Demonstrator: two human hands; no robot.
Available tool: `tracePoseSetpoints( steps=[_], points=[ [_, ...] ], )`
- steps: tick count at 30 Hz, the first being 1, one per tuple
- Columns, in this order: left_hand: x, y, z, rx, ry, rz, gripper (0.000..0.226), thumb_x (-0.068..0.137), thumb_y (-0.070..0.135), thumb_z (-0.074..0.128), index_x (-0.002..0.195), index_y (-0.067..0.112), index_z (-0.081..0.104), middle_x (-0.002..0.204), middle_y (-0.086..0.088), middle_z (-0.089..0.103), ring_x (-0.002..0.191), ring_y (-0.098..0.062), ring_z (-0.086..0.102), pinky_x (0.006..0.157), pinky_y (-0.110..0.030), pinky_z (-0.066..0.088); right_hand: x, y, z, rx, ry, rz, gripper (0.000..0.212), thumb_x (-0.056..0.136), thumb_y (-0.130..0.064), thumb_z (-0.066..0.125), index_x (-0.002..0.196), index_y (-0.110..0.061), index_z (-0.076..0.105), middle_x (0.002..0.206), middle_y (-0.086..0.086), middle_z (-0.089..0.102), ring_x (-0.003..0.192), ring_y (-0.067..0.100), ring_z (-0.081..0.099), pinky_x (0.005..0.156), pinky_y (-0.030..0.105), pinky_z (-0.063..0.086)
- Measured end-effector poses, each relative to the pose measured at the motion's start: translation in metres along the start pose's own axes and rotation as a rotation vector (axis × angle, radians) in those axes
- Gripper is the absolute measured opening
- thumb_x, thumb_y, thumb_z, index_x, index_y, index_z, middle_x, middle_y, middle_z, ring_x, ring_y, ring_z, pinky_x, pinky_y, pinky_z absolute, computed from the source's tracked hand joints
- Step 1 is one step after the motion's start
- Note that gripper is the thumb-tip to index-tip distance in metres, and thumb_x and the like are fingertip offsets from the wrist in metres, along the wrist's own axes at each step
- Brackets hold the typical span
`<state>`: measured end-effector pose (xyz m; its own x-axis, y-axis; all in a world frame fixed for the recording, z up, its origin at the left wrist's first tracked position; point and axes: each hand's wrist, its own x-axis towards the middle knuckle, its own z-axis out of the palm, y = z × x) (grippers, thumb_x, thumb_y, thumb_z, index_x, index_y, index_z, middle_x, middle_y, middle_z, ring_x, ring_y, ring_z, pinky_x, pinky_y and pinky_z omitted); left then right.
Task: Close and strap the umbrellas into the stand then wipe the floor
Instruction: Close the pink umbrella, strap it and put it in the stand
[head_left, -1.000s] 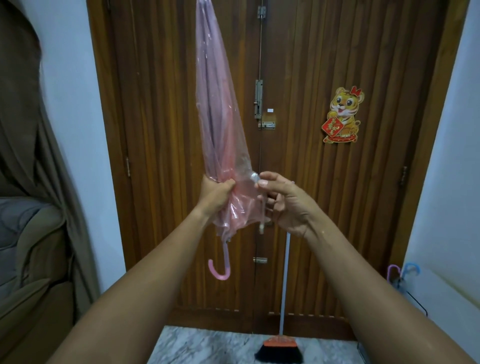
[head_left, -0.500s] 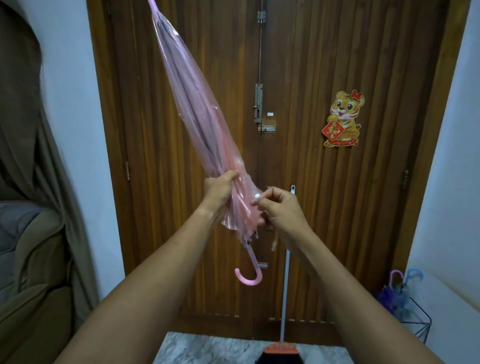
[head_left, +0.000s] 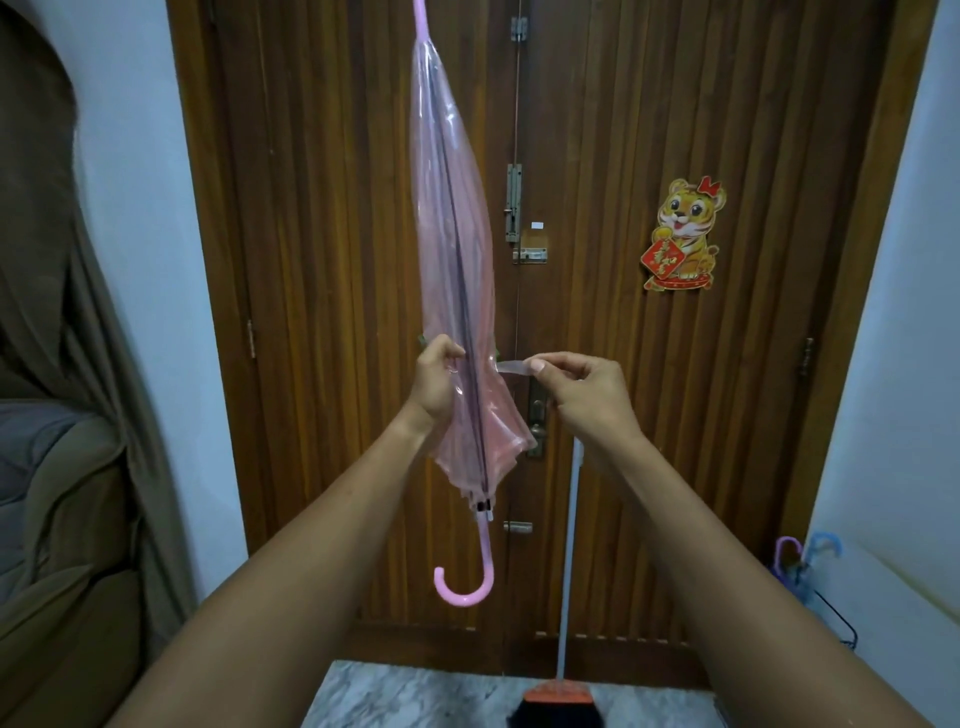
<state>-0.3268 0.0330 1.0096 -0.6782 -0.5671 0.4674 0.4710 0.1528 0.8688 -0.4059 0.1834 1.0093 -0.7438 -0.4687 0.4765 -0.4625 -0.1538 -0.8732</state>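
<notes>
Head view: umbrella (head_left: 451, 234), illegible tiger sticker (head_left: 684, 228)

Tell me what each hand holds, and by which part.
The left hand grips the pink umbrella round its folded canopy, near the lower edge. The right hand pinches the free end of its clear strap, stretched sideways.

Soft, even indoor light with only gentle shadows; the pale walls (head_left: 156, 208) at far left and right read brighter than the dark door (head_left: 623, 130) in the centre. Wide-angle bending tilts lines near the edges, and a faint sheen lies on the umbrella (head_left: 452, 234).
</notes>
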Motion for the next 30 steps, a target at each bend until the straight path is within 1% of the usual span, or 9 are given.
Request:
tracePoseSetpoints(
  steps=[3, 7, 9, 13, 17, 21, 26, 28, 30],
  points=[
    [0.001, -0.007, 0.003, 0.171, -0.034, -0.089, 0.032, 0.103, 0.024, 0.046, 0.121, 0.0, 0.053, 0.106, -0.01, 0.056, 0.09, -0.017, 0.064, 0.074, -0.026, 0.059, 0.0, -0.004, -0.005, 0.042, -0.043, -0.002, 0.01, 0.092, -0.021, 0.072, 0.097, -0.016, 0.079, 0.091, -0.004, 0.077, 0.082, 0.008, 0.071, 0.058, 0.014, 0.055],
    [0.003, -0.019, -0.001, 0.294, -0.081, -0.168, 0.095, 0.089, 0.045, 0.07, 0.152, 0.024, 0.002, 0.143, -0.011, 0.049, 0.119, -0.026, 0.064, 0.099, -0.051, 0.054, 0.0, -0.012, -0.011, 0.023, -0.114, -0.104, 0.007, 0.087, -0.017, 0.077, 0.091, -0.012, 0.079, 0.082, 0.006, 0.078, 0.075, 0.018, 0.076, 0.063, 0.024, 0.058],
    [0.002, -0.023, 0.0, 0.314, -0.103, -0.138, 0.106, 0.086, 0.045, 0.072, 0.155, 0.025, -0.006, 0.151, -0.008, 0.045, 0.128, -0.026, 0.058, 0.105, -0.055, 0.049, 0.005, -0.019, -0.016, -0.061, -0.187, -0.148, 0.008, 0.087, -0.017, 0.077, 0.092, -0.011, 0.079, 0.083, 0.006, 0.078, 0.077, 0.02, 0.076, 0.068, 0.029, 0.061],
    [-0.004, -0.019, 0.011, 0.307, -0.146, -0.04, 0.072, 0.092, 0.027, 0.07, 0.144, 0.025, 0.02, 0.141, -0.002, 0.051, 0.125, -0.021, 0.06, 0.1, -0.051, 0.054, 0.015, -0.036, -0.03, -0.099, -0.359, -0.126, 0.015, 0.091, -0.01, 0.071, 0.105, -0.007, 0.074, 0.092, 0.009, 0.076, 0.079, 0.018, 0.075, 0.066, 0.021, 0.057],
    [0.0, -0.017, 0.01, 0.291, -0.074, 0.031, 0.049, 0.096, 0.013, 0.063, 0.131, 0.02, 0.029, 0.124, -0.001, 0.055, 0.106, -0.018, 0.068, 0.084, -0.039, 0.062, 0.024, -0.034, -0.045, -0.296, -0.298, -0.059, 0.022, 0.09, -0.014, 0.071, 0.112, -0.019, 0.073, 0.099, -0.005, 0.074, 0.088, 0.003, 0.069, 0.074, 0.02, 0.053],
    [0.01, -0.016, 0.001, 0.221, -0.007, 0.027, 0.054, 0.095, 0.012, 0.064, 0.135, 0.018, 0.029, 0.123, -0.013, 0.054, 0.087, -0.022, 0.073, 0.068, -0.029, 0.061, 0.027, -0.018, -0.05, -0.376, -0.219, -0.009, 0.01, 0.088, -0.025, 0.075, 0.094, -0.019, 0.08, 0.089, -0.007, 0.077, 0.088, 0.001, 0.068, 0.07, 0.018, 0.046],
    [0.011, -0.009, -0.005, 0.15, -0.004, 0.025, 0.103, 0.066, 0.046, 0.091, 0.147, 0.035, 0.027, 0.135, -0.012, 0.052, 0.115, -0.03, 0.063, 0.095, -0.05, 0.056, 0.026, -0.009, -0.051, -0.298, -0.127, -0.012, 0.012, 0.092, -0.024, 0.07, 0.095, -0.017, 0.079, 0.09, -0.006, 0.076, 0.092, 0.002, 0.068, 0.083, 0.025, 0.048],
    [0.009, -0.008, -0.008, 0.145, -0.05, 0.02, 0.096, 0.067, 0.031, 0.092, 0.144, 0.029, 0.035, 0.129, -0.011, 0.057, 0.111, -0.028, 0.066, 0.092, -0.043, 0.058, 0.027, -0.007, -0.052, -0.275, -0.144, 0.014, 0.013, 0.094, -0.022, 0.068, 0.099, -0.016, 0.078, 0.091, -0.005, 0.077, 0.094, 0.005, 0.069, 0.089, 0.029, 0.05],
    [0.007, -0.006, -0.01, 0.167, -0.081, -0.004, 0.068, 0.076, 0.01, 0.08, 0.135, 0.014, 0.046, 0.118, -0.014, 0.059, 0.099, -0.027, 0.067, 0.081, -0.036, 0.059, 0.029, -0.005, -0.053, -0.279, -0.154, 0.025, 0.012, 0.094, -0.021, 0.067, 0.099, -0.017, 0.077, 0.091, -0.004, 0.076, 0.092, 0.005, 0.069, 0.089, 0.03, 0.054]
  ],
)
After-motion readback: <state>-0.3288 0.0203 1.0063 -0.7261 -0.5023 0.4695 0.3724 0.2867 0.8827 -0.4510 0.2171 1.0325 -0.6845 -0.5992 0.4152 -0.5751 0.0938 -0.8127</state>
